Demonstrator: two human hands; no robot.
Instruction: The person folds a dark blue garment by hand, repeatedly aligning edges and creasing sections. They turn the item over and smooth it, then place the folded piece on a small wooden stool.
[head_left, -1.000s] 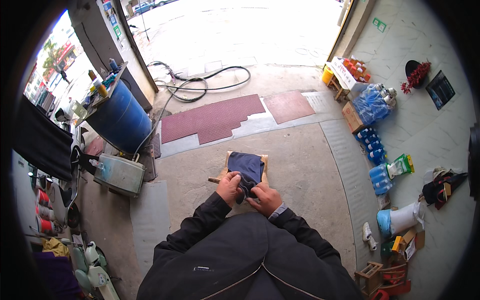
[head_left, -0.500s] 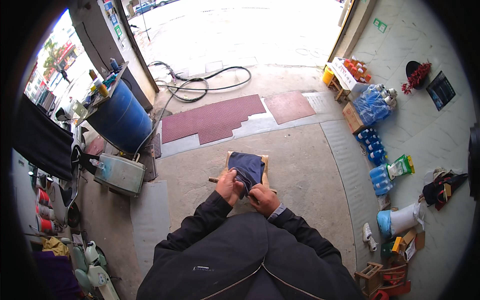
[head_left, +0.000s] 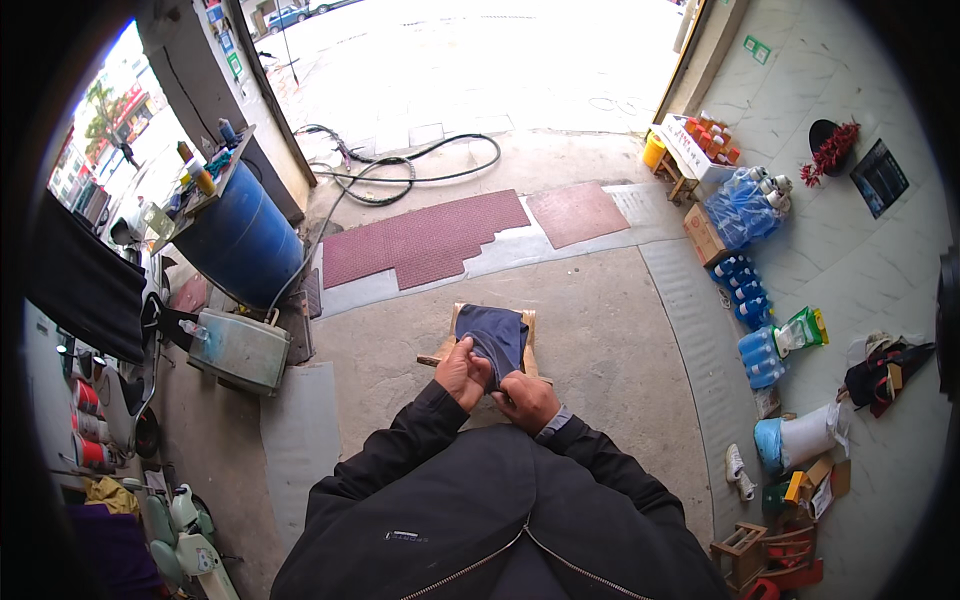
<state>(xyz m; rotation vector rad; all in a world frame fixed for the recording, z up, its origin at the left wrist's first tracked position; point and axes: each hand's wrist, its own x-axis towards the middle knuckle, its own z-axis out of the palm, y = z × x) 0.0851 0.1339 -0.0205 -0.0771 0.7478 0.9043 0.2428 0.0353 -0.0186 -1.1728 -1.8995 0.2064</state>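
Observation:
A dark navy cloth [head_left: 505, 330] lies draped over a small wooden stool [head_left: 531, 345] in front of me. My left hand [head_left: 463, 376] pinches the near left part of the cloth between thumb and fingers. At the near right edge, my right hand [head_left: 528, 400] is closed on the same cloth, its fingers curled in. Both hands are close together, a small gap between them. Whether anything small sits in the fingertips is too fine to make out. The stool's legs and near side are mostly hidden under the cloth and hands.
A blue barrel [head_left: 243, 238] and a grey-green tank [head_left: 240, 350] stand to the left. Dark red mats [head_left: 430, 240] lie ahead, with a black hose [head_left: 400, 178] coiled beyond. Along the right wall are blue bottles [head_left: 745, 290], white shoes [head_left: 738, 472] and a wooden stool [head_left: 740, 555].
The cloth's near folds have shifted slightly, and its left part lies a little flatter. Both hands stay on it in almost the same place.

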